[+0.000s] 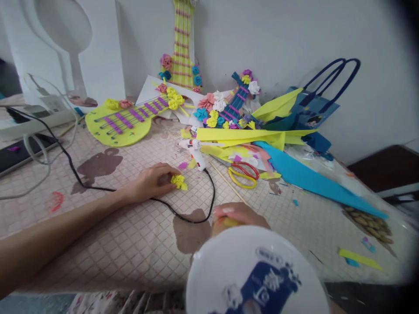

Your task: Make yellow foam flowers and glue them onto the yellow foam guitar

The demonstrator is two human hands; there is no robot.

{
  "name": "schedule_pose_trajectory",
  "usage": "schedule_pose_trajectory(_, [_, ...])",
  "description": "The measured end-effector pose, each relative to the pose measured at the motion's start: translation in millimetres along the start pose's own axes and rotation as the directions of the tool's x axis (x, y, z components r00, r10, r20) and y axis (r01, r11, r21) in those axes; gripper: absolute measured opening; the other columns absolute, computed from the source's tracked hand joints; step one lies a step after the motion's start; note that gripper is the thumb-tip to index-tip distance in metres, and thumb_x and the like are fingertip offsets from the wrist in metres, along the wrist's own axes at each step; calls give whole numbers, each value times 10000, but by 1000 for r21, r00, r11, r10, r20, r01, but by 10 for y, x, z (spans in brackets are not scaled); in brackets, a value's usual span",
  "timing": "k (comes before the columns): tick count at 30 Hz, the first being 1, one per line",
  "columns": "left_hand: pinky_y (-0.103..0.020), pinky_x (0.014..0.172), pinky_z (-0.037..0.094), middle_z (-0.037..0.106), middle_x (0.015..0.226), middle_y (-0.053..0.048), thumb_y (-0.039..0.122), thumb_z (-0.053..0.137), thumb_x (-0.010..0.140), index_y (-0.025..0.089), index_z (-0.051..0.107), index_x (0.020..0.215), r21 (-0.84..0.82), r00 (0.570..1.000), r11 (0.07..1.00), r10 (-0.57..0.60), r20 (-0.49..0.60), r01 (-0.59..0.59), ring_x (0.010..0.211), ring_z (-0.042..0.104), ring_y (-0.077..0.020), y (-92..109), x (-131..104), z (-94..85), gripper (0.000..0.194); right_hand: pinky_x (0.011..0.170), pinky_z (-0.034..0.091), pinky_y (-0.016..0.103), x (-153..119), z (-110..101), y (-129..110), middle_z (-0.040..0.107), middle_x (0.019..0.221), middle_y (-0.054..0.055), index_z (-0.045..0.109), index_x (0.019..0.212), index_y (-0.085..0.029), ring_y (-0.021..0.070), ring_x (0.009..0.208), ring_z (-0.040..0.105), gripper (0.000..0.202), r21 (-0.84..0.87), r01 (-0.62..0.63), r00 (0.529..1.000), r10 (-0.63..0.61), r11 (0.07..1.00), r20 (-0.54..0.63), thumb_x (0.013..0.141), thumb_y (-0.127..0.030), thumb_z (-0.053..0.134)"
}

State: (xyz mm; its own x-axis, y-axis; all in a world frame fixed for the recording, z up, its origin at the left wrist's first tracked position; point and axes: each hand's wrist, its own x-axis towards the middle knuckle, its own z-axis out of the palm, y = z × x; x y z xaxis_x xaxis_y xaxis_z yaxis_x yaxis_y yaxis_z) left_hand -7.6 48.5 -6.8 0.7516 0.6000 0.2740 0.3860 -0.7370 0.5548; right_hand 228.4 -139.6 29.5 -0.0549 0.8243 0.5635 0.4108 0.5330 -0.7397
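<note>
At the bottom of your view, close to you, a white round tub or lid point(225, 261) with blue print covers much of your right hand point(244, 213); I can't tell which of the two it is, nor what it holds. On the far right of the table, a blue bag point(322, 115) stands with its dark handles looped up, its inside out of sight, and toward the right edge a heap of brown nut-like pieces point(369, 224) lies partly under the tip of a long blue paper strip point(310, 176); whatever carries them can't be made out. Your left hand point(149, 183) has its thumb and forefinger nearly together on a small yellow paper flower point(178, 181), which sits low over the table left of centre. Its crumpled head and petal tips point rightward, away from your palm, and its short long axis runs roughly left to right, dipping slightly at the petal end. Your right fingers curl by something orange and yellow, too hidden for me to tell how far they are open or whether they grip it. Beyond the flower, a white glue gun point(196, 156) lies nozzle to the left, its black cord point(214, 196) looping round and passing under your left wrist.
</note>
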Motion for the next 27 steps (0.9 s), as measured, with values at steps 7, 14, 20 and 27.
schedule_pose_trajectory(7, [-310, 839, 459, 599, 1025, -61, 369, 564, 836, 192, 567, 1108, 8, 1000, 1000, 10, -7, -10, 917, 558, -176, 13, 2, -4, 324, 806, 535, 451, 126, 229, -272, 656, 1059, 19, 531, 1221, -377, 254, 957, 612, 379, 105, 62, 997, -57, 993, -53, 855, -300, 474])
schedule_pose_trajectory(14, [-306, 840, 457, 605, 1024, -60, 370, 562, 842, 196, 564, 1110, 3, 1000, 1000, 10, 11, -10, 923, 552, -171, 18, 6, 0, 320, 805, 529, 452, 170, 216, -303, 674, 1018, 2, 601, 1143, -385, 253, 914, 628, 309, 128, 40, 985, -18, 991, -169, 862, -314, 495])
schedule_pose_trajectory(20, [-314, 837, 459, 608, 1008, -64, 382, 566, 839, 190, 566, 1110, -4, 1000, 1000, 23, 4, -23, 913, 556, -177, -5, 9, 2, 332, 749, 537, 437, 179, 287, -313, 688, 976, -3, 623, 1113, -377, 251, 868, 634, 265, 166, 42, 974, -3, 985, -227, 868, -374, 524])
schedule_pose_trajectory(27, [-297, 846, 449, 603, 1038, -58, 366, 576, 836, 199, 561, 1115, -1, 1000, 1000, 19, 2, -19, 934, 558, -175, 9, 11, -3, 325, 801, 523, 481, 167, 200, -327, 663, 1021, -13, 541, 1173, -452, 250, 927, 626, 304, 115, -16, 995, 27, 993, -94, 887, -383, 465])
